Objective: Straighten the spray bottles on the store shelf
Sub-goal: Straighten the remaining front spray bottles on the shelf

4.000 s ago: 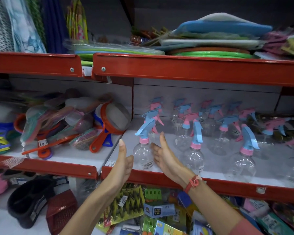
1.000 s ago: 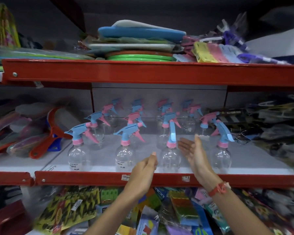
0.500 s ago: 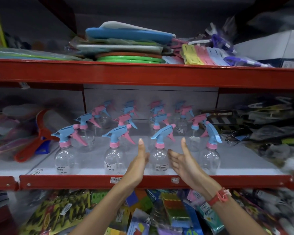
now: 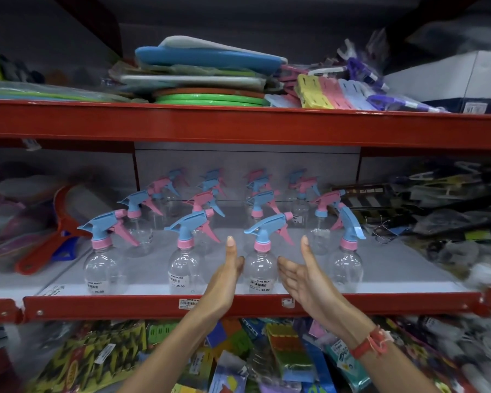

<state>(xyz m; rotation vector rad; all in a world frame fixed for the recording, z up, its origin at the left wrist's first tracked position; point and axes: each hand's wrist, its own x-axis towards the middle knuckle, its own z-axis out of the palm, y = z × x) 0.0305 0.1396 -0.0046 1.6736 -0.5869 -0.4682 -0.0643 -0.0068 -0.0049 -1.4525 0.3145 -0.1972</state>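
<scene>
A clear spray bottle point(image 4: 260, 268) with a blue top and pink collar stands upright at the near edge of the shelf point(image 4: 238, 307) — third in the front row. The left hand point(image 4: 224, 276) touches its left side, fingers straight. The right hand point(image 4: 304, 276) is just beside it, open, holding nothing.

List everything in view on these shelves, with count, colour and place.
spray bottles: four in the front row, more behind, clear with blue and pink triggers, middle shelf
shelf rails: red, across the view
flat goods stack: blue, white, green, orange, top shelf
peg packs: yellow, pink, pale, top shelf right
red-handled item: middle shelf left, blurred
packaged goods: many colours, below
left hand: open, left of third front bottle
right hand: open, right of it
red wristband: one, right wrist
</scene>
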